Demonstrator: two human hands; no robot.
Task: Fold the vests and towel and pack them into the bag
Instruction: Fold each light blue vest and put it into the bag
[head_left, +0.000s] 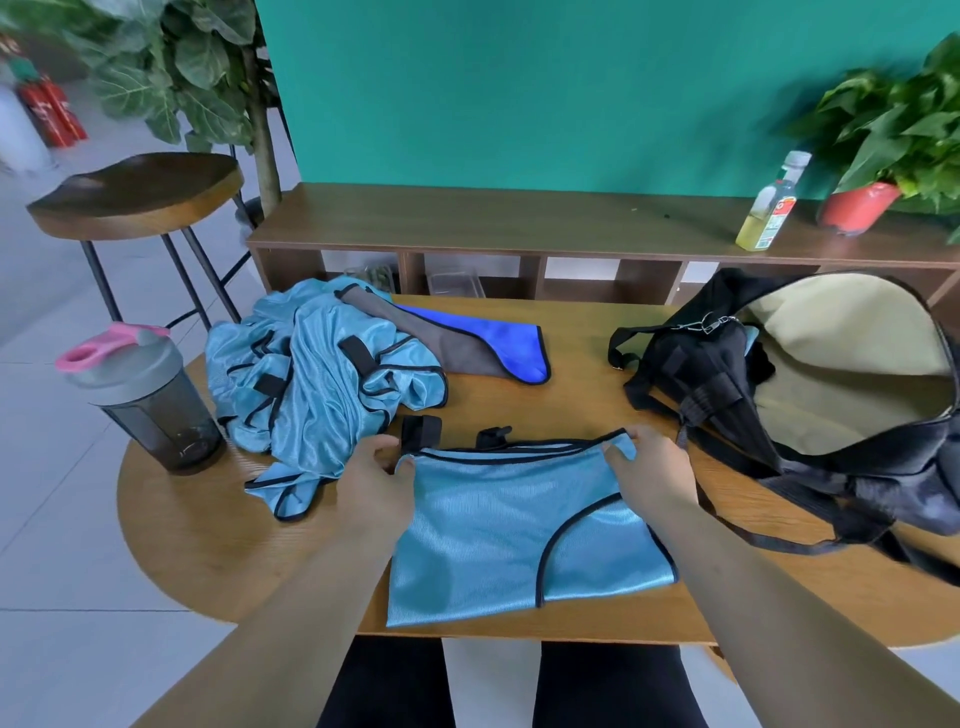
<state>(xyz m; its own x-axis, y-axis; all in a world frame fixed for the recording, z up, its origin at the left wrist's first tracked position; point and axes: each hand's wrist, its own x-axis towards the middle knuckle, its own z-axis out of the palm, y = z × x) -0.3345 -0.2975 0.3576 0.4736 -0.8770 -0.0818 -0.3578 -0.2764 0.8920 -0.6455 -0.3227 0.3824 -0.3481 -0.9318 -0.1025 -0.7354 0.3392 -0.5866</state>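
The light-blue vest (493, 525) is lying flat on the round wooden table (597, 358), right in front of the person. It looks doubled over once, with its black-trimmed edges stacked along the far side. The left hand (376, 467) is pinching the far left corner and the right hand (649, 467) is pinching the far right corner, fingers curled onto the fabric at both ends. Black strap tabs (422, 431) are sticking out past the far edge, between the hands.

Judging from this, a fold is being made or squared up. To do it well, both corners should be travelling together and level, so the slippery mesh is not skewing. The trimmed edges should be meeting one on another, and the strap tabs are better tucked inside before the next fold.

The heap of vests (322, 374) is lying unfolded to the left, touching the grey-and-blue towel (488, 343). The black bag (727, 374) is gaping open to the right, pale lining showing, near enough to take the folded piece. A shaker bottle (145, 400) is standing at the table's left edge, apart from the work.
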